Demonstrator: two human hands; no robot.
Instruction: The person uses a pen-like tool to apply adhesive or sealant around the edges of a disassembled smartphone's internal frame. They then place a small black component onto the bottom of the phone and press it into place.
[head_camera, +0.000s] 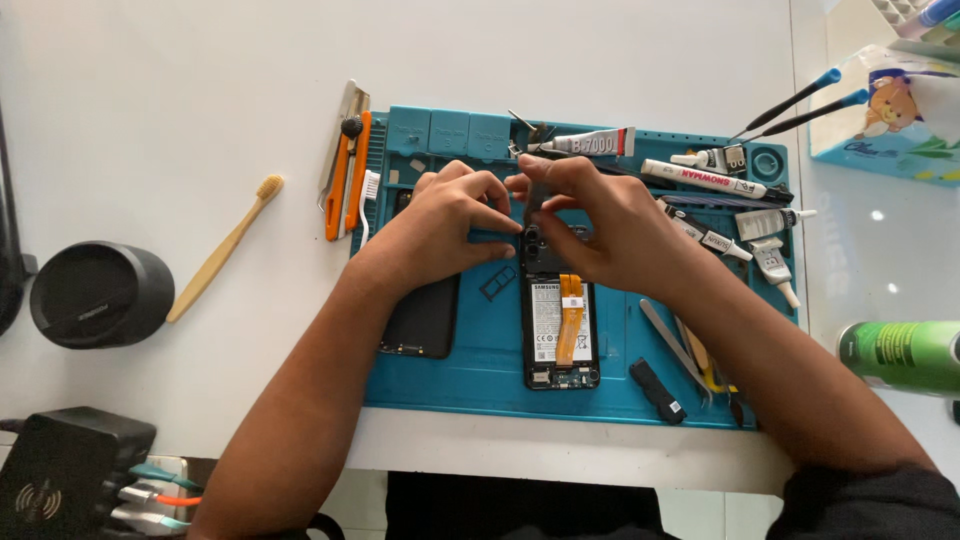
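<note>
Clutter sits at the far left of the frame: a round black speaker (100, 293), a black charging block (62, 470) in the lower corner, and a wooden toothbrush (226, 246) lying slantwise on the white table (180, 110). Next comes an orange utility knife (347, 175) at the left edge of the teal work mat (490, 370).

Left of centre, the left hand (450, 220) is curled with its fingertips pinched close, pressing at the upper end of the opened phone (559, 320); a dark back cover (424, 318) lies on the mat partly under the wrist. The phone lies lengthwise in the middle of the mat, its insides showing: a pale battery with an orange ribbon cable (570, 318) running down it.

Right hand (600, 225) is also narrowed, thumb and forefinger gripping a small dark strip-like part (540, 197) just above the phone's camera end; what the part is cannot be told.

By the look of it, that part is light, thin and easily bent or cracked, and likely slippery between bare fingers, so its edges seem the safest hold. The phone itself is stiff but fragile inside; its outer frame looks better to steady than the ribbon or battery.

Further right lie metal tweezers (672, 345), glue tubes (700, 178), a tissue box (885, 115) in the upper right corner and a green can (905, 355).
</note>
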